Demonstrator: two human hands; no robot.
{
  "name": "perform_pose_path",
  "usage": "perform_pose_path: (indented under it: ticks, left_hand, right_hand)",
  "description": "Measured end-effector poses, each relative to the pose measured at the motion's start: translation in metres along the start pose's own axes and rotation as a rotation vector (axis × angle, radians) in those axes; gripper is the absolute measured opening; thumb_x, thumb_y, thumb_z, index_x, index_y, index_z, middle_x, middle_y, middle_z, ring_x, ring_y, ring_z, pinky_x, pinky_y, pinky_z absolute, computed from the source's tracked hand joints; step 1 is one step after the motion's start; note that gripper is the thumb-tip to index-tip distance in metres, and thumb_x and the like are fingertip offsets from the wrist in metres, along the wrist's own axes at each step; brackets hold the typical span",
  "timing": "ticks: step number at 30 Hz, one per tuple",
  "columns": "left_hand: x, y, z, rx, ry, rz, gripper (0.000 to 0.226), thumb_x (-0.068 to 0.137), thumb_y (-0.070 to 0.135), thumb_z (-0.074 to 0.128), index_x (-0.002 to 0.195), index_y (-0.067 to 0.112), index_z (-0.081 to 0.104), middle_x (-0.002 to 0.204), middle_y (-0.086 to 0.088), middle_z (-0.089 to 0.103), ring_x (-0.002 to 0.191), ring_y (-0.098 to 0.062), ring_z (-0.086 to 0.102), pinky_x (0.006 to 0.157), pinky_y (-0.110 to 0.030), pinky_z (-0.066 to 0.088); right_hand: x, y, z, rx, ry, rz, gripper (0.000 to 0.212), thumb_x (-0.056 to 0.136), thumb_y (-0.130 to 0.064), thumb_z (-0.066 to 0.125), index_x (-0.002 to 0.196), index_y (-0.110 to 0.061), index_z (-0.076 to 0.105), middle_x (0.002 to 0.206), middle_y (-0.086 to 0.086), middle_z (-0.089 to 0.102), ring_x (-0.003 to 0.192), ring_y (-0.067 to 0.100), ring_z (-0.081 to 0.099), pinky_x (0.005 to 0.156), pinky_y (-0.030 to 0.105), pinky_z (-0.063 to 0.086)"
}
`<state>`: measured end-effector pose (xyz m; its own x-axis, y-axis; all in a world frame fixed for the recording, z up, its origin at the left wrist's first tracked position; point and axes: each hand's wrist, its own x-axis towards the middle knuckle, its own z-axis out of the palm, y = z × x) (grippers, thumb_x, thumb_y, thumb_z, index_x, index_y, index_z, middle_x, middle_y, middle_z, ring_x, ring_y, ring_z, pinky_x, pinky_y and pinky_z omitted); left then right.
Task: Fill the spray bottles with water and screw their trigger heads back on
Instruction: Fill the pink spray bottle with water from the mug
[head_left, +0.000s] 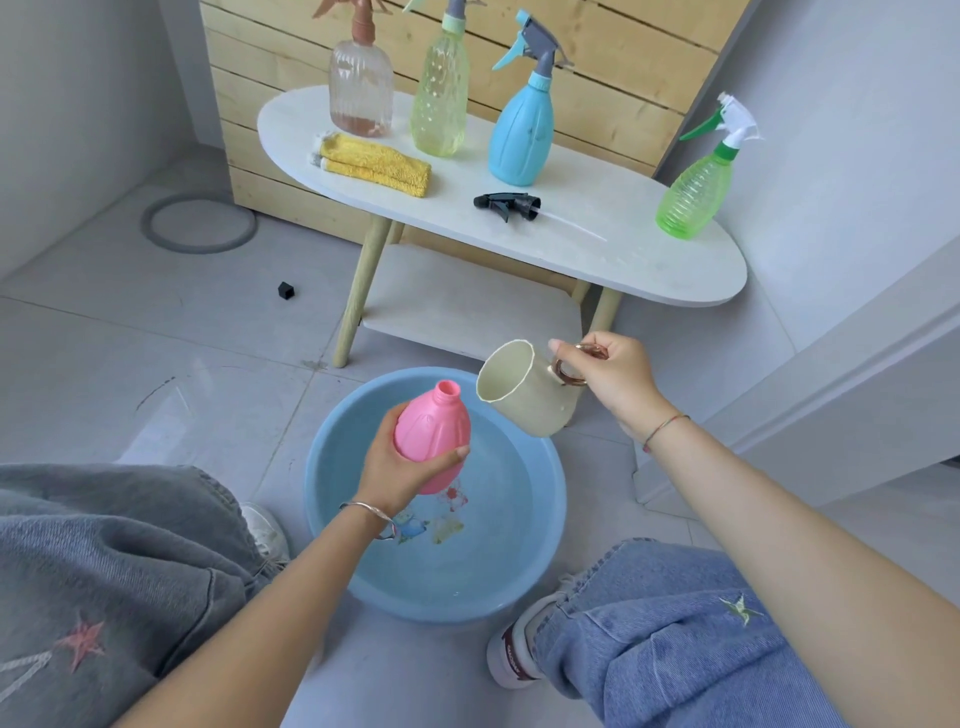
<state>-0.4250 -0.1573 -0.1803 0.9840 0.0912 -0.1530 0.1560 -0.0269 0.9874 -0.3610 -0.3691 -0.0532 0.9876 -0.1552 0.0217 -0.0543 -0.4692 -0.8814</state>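
Pink bottle gripped; cup gripped.

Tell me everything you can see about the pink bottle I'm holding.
The pink bottle is an opaque, pear-shaped plastic body with faint ribs moulded down its sides and a short threaded neck. Its trigger head is off, so the mouth is open. It tilts slightly, mouth pointing up and away from you. The left hand grips its lower half, thumb across the front. It hangs over the blue basin, not touching it, with the mouth of the tilted cream mug just to its right. How full it is cannot be seen.
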Motion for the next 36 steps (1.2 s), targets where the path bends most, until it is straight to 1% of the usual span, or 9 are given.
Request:
perform_pose_path:
  ticks: [3,8,12,18,20,25,30,33,36]
  left_hand:
    - [0.006,-0.001,-0.006,-0.008,0.042,-0.010,0.075,0.062,0.033,0.090,0.124,0.032,0.047,0.111,0.017,0.056,0.099,0.001,0.055,0.070,-0.011,0.044]
    - [0.012,-0.003,-0.013,-0.006,0.095,-0.020,0.073,0.062,0.032,0.090,0.120,0.034,0.045,0.108,0.021,0.054,0.097,0.003,0.054,0.068,-0.009,0.043]
    - [0.015,-0.009,-0.017,0.029,0.118,-0.041,0.068,0.067,0.027,0.087,0.120,0.034,0.045,0.106,0.019,0.053,0.094,-0.001,0.055,0.056,-0.006,0.045]
    - [0.019,-0.018,-0.021,0.046,0.150,-0.047,0.068,0.066,0.025,0.087,0.119,0.033,0.046,0.111,0.012,0.055,0.101,-0.012,0.055,0.072,-0.013,0.044]
    - [0.022,-0.022,-0.022,0.047,0.157,-0.054,0.069,0.065,0.027,0.087,0.121,0.034,0.046,0.115,0.008,0.056,0.103,-0.015,0.055,0.076,-0.018,0.045]
    - [0.026,-0.027,-0.023,0.055,0.164,-0.060,0.073,0.064,0.029,0.087,0.124,0.034,0.046,0.121,0.004,0.057,0.107,-0.017,0.055,0.079,-0.022,0.046]
    - [0.027,-0.029,-0.025,0.047,0.167,-0.065,0.073,0.064,0.029,0.087,0.124,0.033,0.046,0.120,0.005,0.057,0.106,-0.015,0.056,0.074,-0.016,0.045]
    - [0.027,-0.028,-0.025,0.042,0.170,-0.062,0.072,0.064,0.029,0.087,0.122,0.035,0.046,0.117,0.007,0.057,0.104,-0.013,0.056,0.071,-0.013,0.044]
    - [0.026,-0.029,-0.026,0.037,0.170,-0.064,0.073,0.064,0.029,0.087,0.124,0.033,0.046,0.118,0.006,0.057,0.105,-0.014,0.056,0.071,-0.014,0.045]
  right_hand:
    - [0.003,0.025,0.012,-0.069,-0.087,0.092,0.045,0.082,-0.025,0.072,0.053,-0.017,0.039,0.048,-0.010,0.049,0.054,0.008,0.043,0.050,0.016,0.032]
    - [0.003,0.075,0.044,-0.430,-0.319,0.190,0.038,0.083,-0.031,0.067,0.054,-0.016,0.049,0.061,0.003,0.051,0.058,0.015,0.044,0.058,0.027,0.033]
    - [-0.011,0.114,0.073,-0.594,-0.386,0.241,0.043,0.082,-0.032,0.063,0.051,-0.019,0.036,0.061,0.004,0.042,0.065,0.022,0.042,0.062,0.029,0.032]
    - [-0.035,0.155,0.094,-0.736,-0.427,0.236,0.035,0.089,-0.036,0.054,0.062,-0.018,0.041,0.063,-0.001,0.044,0.072,0.025,0.045,0.071,0.030,0.029]
    - [-0.039,0.163,0.098,-0.751,-0.424,0.232,0.033,0.091,-0.038,0.053,0.067,-0.018,0.045,0.063,-0.002,0.045,0.073,0.025,0.045,0.077,0.031,0.030]
    - [-0.045,0.171,0.108,-0.802,-0.412,0.202,0.042,0.094,-0.036,0.050,0.058,-0.022,0.032,0.059,-0.006,0.040,0.075,0.028,0.044,0.085,0.032,0.033]
    - [-0.054,0.178,0.119,-0.799,-0.443,0.181,0.042,0.094,-0.036,0.051,0.058,-0.025,0.031,0.070,-0.002,0.048,0.089,0.028,0.055,0.081,0.032,0.031]
    - [-0.056,0.182,0.122,-0.717,-0.432,0.231,0.043,0.093,-0.035,0.054,0.057,-0.025,0.031,0.063,-0.005,0.042,0.080,0.027,0.046,0.081,0.031,0.032]
    - [-0.058,0.187,0.120,-0.554,-0.378,0.309,0.043,0.092,-0.032,0.056,0.057,-0.021,0.032,0.061,-0.004,0.040,0.072,0.023,0.040,0.069,0.030,0.030]
